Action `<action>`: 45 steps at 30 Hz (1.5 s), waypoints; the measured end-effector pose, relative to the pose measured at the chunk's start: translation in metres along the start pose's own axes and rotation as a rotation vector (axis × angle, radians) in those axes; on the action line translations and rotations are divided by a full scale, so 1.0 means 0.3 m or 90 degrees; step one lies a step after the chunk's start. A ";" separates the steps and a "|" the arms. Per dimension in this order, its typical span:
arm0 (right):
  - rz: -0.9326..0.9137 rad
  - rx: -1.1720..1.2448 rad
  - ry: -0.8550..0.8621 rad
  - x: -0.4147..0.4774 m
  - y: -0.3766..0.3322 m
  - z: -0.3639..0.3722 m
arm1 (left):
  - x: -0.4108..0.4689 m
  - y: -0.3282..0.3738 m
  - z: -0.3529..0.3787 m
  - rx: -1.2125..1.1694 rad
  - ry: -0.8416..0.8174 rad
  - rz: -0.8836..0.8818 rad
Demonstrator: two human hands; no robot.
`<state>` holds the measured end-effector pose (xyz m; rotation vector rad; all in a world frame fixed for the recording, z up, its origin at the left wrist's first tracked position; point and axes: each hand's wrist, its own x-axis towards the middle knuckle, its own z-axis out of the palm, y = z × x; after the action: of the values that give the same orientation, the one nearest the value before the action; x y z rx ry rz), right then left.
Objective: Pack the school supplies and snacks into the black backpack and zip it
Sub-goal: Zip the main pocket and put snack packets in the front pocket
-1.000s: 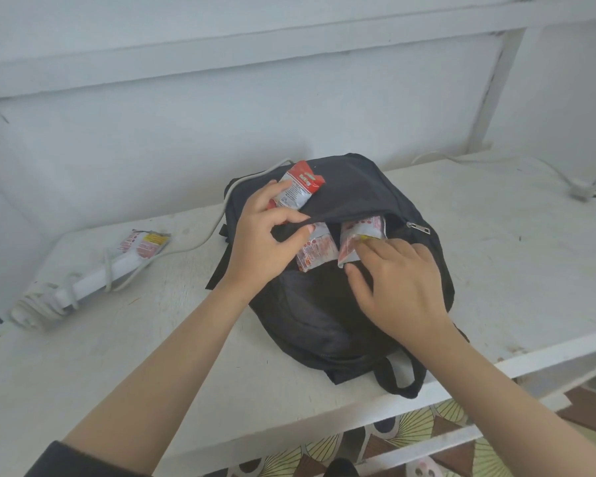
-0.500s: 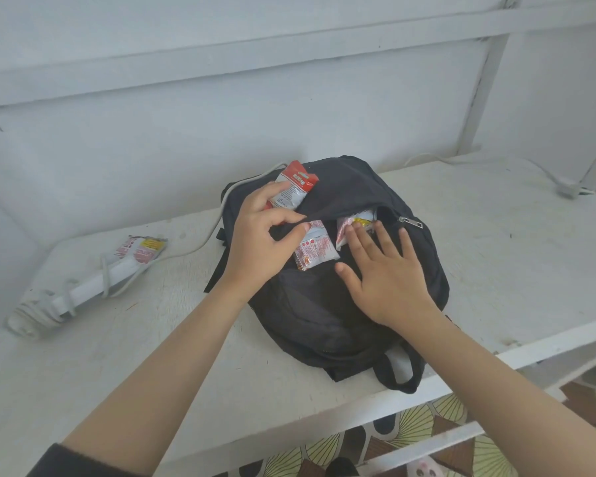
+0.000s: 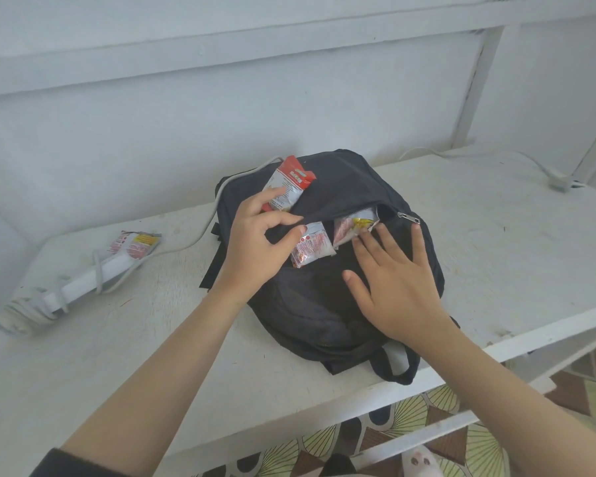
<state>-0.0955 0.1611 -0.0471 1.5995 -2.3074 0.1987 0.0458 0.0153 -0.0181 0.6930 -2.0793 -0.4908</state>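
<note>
Far left on the desk (image 3: 513,253), a spare pkt (image 3: 135,244) lies on a power strip (image 3: 80,284), well apart from the bag (image 3: 341,187) & not yet packed. Left hand (image 3: 255,249): thumb & fingers curl round the upper lip of the bag's slot, holding it, w/ forefinger laid on a red pkt (image 3: 288,185) that sits on the bag top, outside the slot. Just right of the thumb a mid pkt (image 3: 312,247) hangs approx half out, long axis running from the slot toward the near side, tilted. Right of that, a 3rd pkt (image 3: 353,227) is mostly in, only its near end showing. Right hand (image 3: 396,287) lies flat on the bag front, fingers straight & spread, holding nothing, fingertips (image 3: 369,248) touching that end. So the 3rd pkt lies just ahead of the fingertips, on the far side; a push away from the body should seat it, I'd judge. Mid pkt sits between both hands, nearer the left thumb, but that hand is busy w/ the lip, so the right prob. takes it. Zip pull (image 3: 408,217) is at the slot's right end, just beyond the right fingertips: right hand is nearer for zipping.
</note>
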 end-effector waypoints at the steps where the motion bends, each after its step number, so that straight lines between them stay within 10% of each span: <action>1: 0.003 -0.006 -0.007 0.004 0.003 0.003 | -0.002 -0.002 0.002 0.004 0.000 -0.001; 10: 0.026 -0.017 -0.005 0.076 0.006 0.004 | 0.003 -0.002 0.005 0.007 0.007 -0.004; 23: -0.118 0.248 0.365 0.144 0.014 -0.067 | -0.129 -0.049 -0.022 0.004 -0.015 -0.033; 33: -0.178 0.150 0.013 0.466 -0.066 -0.138 | -0.183 -0.056 -0.023 -0.005 0.029 -0.081; 45: -0.025 0.526 0.258 0.226 -0.040 -0.104 | -0.099 -0.039 -0.019 -0.010 0.022 -0.031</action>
<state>-0.1001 0.1061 0.0044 1.7000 -1.9544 1.4680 0.0679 0.0247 -0.0400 0.7392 -2.0283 -0.5192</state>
